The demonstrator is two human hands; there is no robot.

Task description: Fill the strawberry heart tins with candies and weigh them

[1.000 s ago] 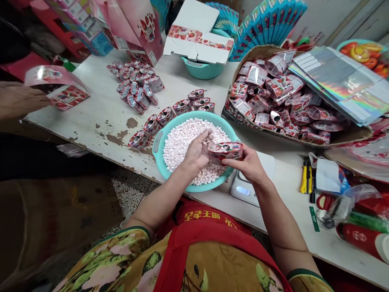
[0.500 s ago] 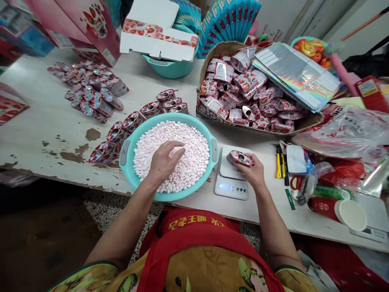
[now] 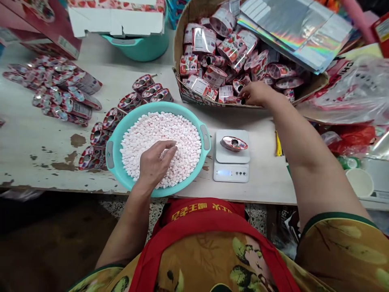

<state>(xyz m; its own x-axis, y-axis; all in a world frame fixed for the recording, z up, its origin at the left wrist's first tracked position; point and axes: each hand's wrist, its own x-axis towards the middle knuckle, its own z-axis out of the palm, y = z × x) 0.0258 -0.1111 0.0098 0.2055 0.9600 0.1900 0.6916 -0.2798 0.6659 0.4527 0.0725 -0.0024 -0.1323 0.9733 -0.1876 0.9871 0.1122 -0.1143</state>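
My left hand (image 3: pixel 154 164) is curled over the small white-pink candies (image 3: pixel 185 138) in a turquoise basin (image 3: pixel 205 156). Its thumb and forefinger come close together, apparently around some candies. At the front edge of the cardboard box (image 3: pixel 179 87), my right hand (image 3: pixel 255 94) has its fingers closed at an oval strawberry-print packet (image 3: pixel 240 100), partly hidden by the fingers. Another such packet, with a hole in its top (image 3: pixel 234 143), rests on the white digital scale (image 3: pixel 232 158), touched by neither hand.
Several oval packets (image 3: pixel 130 101) stand in rows left of the basin, with a pile of more packets (image 3: pixel 57 93) farther left. Silvery sheets (image 3: pixel 294 32) lie across the box. Behind are a second turquoise basin (image 3: pixel 146 46) and a white carton (image 3: pixel 121 22). A yellow cutter (image 3: pixel 278 144) lies right of the scale.
My right hand has let go of the packet on the scale and moved up to the box. My left hand stays over the candies. The view has shifted.
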